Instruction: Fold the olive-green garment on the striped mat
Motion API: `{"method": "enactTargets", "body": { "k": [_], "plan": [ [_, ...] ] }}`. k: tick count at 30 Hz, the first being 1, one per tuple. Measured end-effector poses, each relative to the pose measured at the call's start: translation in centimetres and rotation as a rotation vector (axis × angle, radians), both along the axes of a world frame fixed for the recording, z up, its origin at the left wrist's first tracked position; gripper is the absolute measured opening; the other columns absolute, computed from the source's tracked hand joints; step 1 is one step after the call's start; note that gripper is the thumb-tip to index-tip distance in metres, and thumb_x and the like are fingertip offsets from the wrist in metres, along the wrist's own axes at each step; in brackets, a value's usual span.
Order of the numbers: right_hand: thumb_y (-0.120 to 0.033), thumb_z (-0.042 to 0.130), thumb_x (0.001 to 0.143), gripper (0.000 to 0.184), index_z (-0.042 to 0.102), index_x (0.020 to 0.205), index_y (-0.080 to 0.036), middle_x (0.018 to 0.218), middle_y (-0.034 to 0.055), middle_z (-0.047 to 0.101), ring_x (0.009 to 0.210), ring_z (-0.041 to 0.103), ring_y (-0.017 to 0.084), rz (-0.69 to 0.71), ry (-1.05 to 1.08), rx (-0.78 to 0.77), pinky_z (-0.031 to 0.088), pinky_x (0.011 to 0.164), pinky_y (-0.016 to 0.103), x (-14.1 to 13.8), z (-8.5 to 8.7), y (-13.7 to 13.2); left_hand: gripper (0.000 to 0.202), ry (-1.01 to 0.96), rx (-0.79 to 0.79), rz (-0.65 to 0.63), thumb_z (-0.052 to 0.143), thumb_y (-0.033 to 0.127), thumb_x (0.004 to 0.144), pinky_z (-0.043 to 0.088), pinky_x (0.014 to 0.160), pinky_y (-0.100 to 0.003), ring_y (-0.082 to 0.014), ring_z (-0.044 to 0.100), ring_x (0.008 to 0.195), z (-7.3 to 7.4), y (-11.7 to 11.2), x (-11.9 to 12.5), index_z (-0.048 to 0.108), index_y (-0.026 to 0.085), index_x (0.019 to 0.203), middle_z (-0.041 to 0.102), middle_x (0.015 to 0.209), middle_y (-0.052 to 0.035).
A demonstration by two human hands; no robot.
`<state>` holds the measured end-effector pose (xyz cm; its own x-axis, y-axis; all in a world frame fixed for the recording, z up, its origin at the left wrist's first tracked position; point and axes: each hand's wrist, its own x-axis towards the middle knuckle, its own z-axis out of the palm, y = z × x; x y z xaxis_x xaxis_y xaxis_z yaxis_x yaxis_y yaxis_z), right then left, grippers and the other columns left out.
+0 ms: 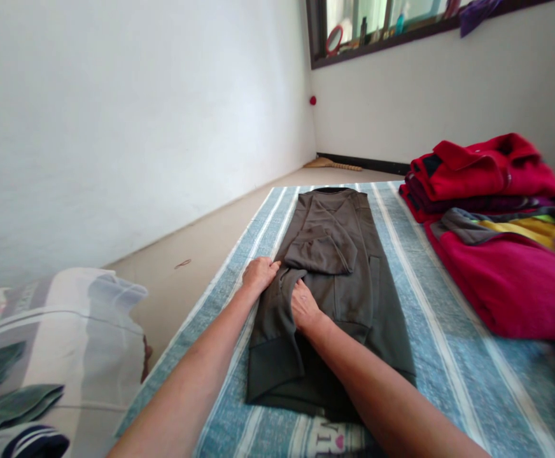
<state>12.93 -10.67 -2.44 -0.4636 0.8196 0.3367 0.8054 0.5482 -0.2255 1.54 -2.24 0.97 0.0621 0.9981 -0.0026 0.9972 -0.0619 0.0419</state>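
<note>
A dark olive sweatshirt (349,299) lies face down or folded flat on a blue-and-white striped mat (449,362), its hem nearest me. One sleeve is folded across its upper part. My left hand (261,275) sits at the garment's left edge, holding the fold of the other sleeve. My right hand (305,307) is on that same sleeve, its fingers in the fold next to my left hand. The ribbed cuff (275,366) lies below my hands.
Folded red fleece clothes (482,168) and a magenta fleece with a grey collar (511,286) lie to the right on the mat. Patterned bedding (67,343) bulges at lower left. A whisk broom (333,164) lies on the floor by the far wall.
</note>
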Motion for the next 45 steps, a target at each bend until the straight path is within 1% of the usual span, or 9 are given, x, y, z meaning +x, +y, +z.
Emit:
{"method": "enactTargets", "body": {
  "k": [4,9,15,18,25,29,35,40,45],
  "plan": [
    [-0.013,0.045,0.087,0.038,0.056,0.123,-0.016,0.136,0.0141,0.052,0.123,0.046,0.028,-0.002,0.006,0.012,0.031,0.107,0.045,0.1,0.0,0.0,0.042,0.013,0.012,0.012,0.044,0.047,0.089,0.040,0.061,-0.027,-0.0254,0.066,0.086,0.0,-0.1,0.0,0.074,0.018,0.087,0.072,0.090,-0.0116],
    [-0.012,0.044,0.087,0.037,0.057,0.122,-0.016,0.131,0.0138,0.055,0.125,0.044,0.028,-0.015,0.028,0.043,0.029,0.108,0.047,0.0,-0.1,0.0,0.043,0.026,0.008,-0.004,0.043,0.049,0.089,0.041,0.063,-0.026,-0.0236,0.066,0.085,-0.1,0.0,-0.2,0.073,0.019,0.085,0.073,0.088,-0.0094],
    [-0.011,0.044,0.088,0.037,0.056,0.123,-0.015,0.127,0.0145,0.058,0.117,0.051,0.026,-0.023,0.040,0.062,0.033,0.106,0.046,-0.3,0.1,0.1,0.043,0.050,0.007,-0.020,0.043,0.048,0.089,0.043,0.065,-0.026,-0.0233,0.066,0.085,-0.1,0.1,-0.3,0.074,0.019,0.084,0.073,0.087,-0.0090],
    [-0.012,0.044,0.088,0.038,0.055,0.124,-0.014,0.129,0.0148,0.057,0.118,0.050,0.026,-0.015,0.035,0.065,0.034,0.106,0.045,-0.2,0.0,0.2,0.044,0.062,0.012,-0.021,0.042,0.048,0.090,0.044,0.066,-0.026,-0.0237,0.066,0.086,0.0,0.0,-0.2,0.074,0.019,0.085,0.072,0.088,-0.0096],
    [-0.013,0.047,0.084,0.043,0.054,0.127,-0.013,0.133,0.0159,0.054,0.124,0.046,0.028,0.048,0.002,0.065,0.029,0.108,0.046,-0.5,-1.1,0.6,0.043,0.088,0.006,-0.019,0.041,0.049,0.090,0.045,0.068,-0.025,-0.0222,0.067,0.087,0.2,-0.2,-0.1,0.073,0.020,0.087,0.073,0.090,-0.0084],
    [-0.013,0.050,0.081,0.046,0.054,0.126,-0.013,0.134,0.0153,0.054,0.130,0.039,0.028,0.112,-0.028,0.073,0.024,0.111,0.045,-0.5,-1.2,0.6,0.044,0.097,0.002,-0.021,0.040,0.049,0.090,0.046,0.070,-0.025,-0.0222,0.067,0.088,0.2,-0.3,-0.1,0.073,0.020,0.089,0.072,0.090,-0.0084],
    [-0.014,0.053,0.077,0.049,0.054,0.127,-0.013,0.137,0.0149,0.051,0.133,0.035,0.029,0.193,-0.081,0.078,0.019,0.113,0.048,-0.2,-0.5,-0.1,0.041,0.107,-0.001,-0.031,0.042,0.047,0.090,0.049,0.073,-0.028,-0.0241,0.067,0.091,0.6,-0.6,0.2,0.072,0.020,0.090,0.072,0.091,-0.0101],
    [-0.013,0.052,0.078,0.045,0.058,0.122,-0.013,0.135,0.0147,0.053,0.135,0.032,0.029,0.257,-0.104,0.070,0.018,0.113,0.049,0.4,1.3,-1.9,0.036,0.112,0.051,-0.036,0.047,0.044,0.089,0.050,0.076,-0.034,-0.0275,0.066,0.091,1.1,-1.5,0.6,0.066,0.016,0.101,0.070,0.093,-0.0131],
    [-0.017,0.050,0.080,0.037,0.062,0.115,-0.014,0.132,0.0164,0.054,0.128,0.039,0.030,0.276,-0.041,0.048,0.022,0.110,0.051,0.6,2.2,-4.7,0.026,0.059,0.125,-0.208,0.054,0.030,0.087,0.047,0.090,-0.033,-0.0237,0.060,0.105,1.4,-2.6,0.6,0.060,0.017,0.109,0.064,0.110,-0.0103]
  ]
}}
